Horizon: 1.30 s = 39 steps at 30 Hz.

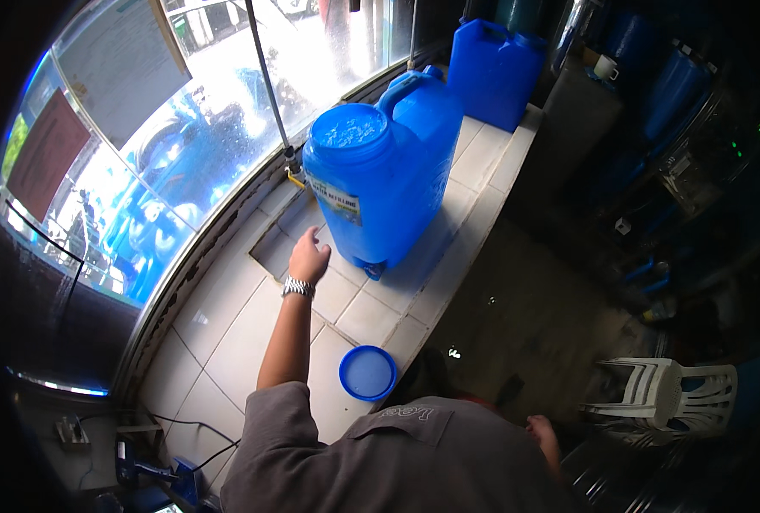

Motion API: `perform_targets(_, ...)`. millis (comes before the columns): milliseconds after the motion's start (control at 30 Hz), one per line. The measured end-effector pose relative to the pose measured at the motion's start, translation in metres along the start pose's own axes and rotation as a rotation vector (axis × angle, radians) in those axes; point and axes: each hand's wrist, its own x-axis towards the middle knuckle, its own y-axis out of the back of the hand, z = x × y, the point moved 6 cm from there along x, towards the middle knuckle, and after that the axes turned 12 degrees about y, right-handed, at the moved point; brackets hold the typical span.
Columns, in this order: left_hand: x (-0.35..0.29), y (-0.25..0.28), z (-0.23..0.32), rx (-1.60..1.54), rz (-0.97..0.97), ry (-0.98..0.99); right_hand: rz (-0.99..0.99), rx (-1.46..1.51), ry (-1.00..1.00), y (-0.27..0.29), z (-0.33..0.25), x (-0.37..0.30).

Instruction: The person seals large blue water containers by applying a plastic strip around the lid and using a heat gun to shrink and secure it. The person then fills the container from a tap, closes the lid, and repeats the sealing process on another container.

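A tall blue plastic water container (pixel 380 188) stands upright on the tiled counter. Its wide mouth is uncovered, and rippling water (pixel 350 130) shows near the rim. Low on its near side is a small blue spigot (pixel 374 270). My left hand (pixel 309 256), with a metal watch at the wrist, reaches out beside the container, thumb and forefinger apart and nothing in it. Nearer to me, a round blue lid (pixel 368 373) lies on the tiles. My right hand (pixel 544 434) hangs low at my side, partly in shadow, its fingers unclear.
Behind the container stands another blue jug (pixel 495 77). A thin pipe ends in a tap with a yellow handle (pixel 295 178) by the window. White plastic chairs (pixel 662 393) are at the right. A cable (pixel 200 423) and a blue-black handheld device (pixel 153 470) lie at lower left.
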Motion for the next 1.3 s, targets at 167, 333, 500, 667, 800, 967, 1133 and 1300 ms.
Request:
perform_targets(167,-0.173,-0.013,-0.029,0.111,-0.267,-0.054,-0.117,-0.155,0.125,-0.019,-0.067,0.03)
perform_targets(333,-0.234,-0.016,-0.04,0.036,-0.155,-0.024,-0.248,-0.239,0.582,-0.088,-0.22,0.034)
perform_targets(500,-0.223,-0.009,-0.039,-0.256,-0.008,0.062,-0.503,-0.229,1.043,-0.191,-0.375,-0.054)
perform_targets(667,-0.222,-0.008,-0.005,-0.701,0.107,0.194,-1.14,0.354,0.768,-0.258,-0.435,-0.146)
perform_targets(800,-0.213,-0.034,0.032,-0.931,-0.009,0.289,-1.437,0.382,0.587,-0.249,-0.474,-0.169)
perform_targets(967,-0.193,-0.068,0.081,-1.703,-0.285,0.509,-0.727,-0.12,1.727,-0.198,-0.538,-0.185)
perform_targets(1133,-0.192,-0.086,0.125,-2.143,-0.612,0.531,-0.654,-0.691,2.134,-0.192,-0.563,-0.191)
perform_targets(1300,-0.193,-0.088,0.146,-2.301,-0.691,0.126,-0.668,-0.663,2.285,-0.166,-0.593,-0.193)
